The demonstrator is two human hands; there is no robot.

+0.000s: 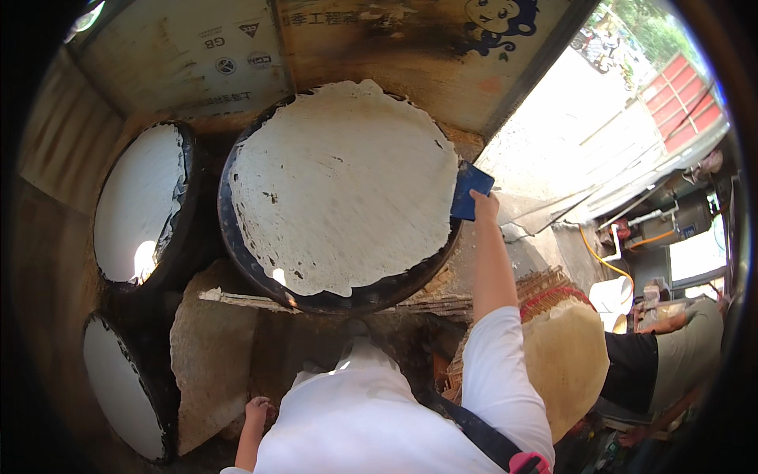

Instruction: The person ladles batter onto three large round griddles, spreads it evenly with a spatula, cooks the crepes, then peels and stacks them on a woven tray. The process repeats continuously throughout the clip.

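Note:
A large round black griddle (365, 299) is in front of me, with a thin, pale sheet of batter or flatbread (347, 182) spread over most of it. The sheet has a ragged edge and a few small holes. At the griddle's right rim, my right hand (485, 205) grips a flat blue scraper (469, 189), which touches or nearly touches the sheet's edge. My left hand (257, 408) hangs low at my side with its fingers curled. I see nothing in it, beside a large pale folded sheet (209, 355).
Two more griddles with pale sheets, an upper one (142, 205) and a lower one (120, 387), stand at the left. A stack of round flatbreads (564, 355) lies near my right elbow. Stained panels (347, 47) wall the back. Another person (671, 355) bends at the far right.

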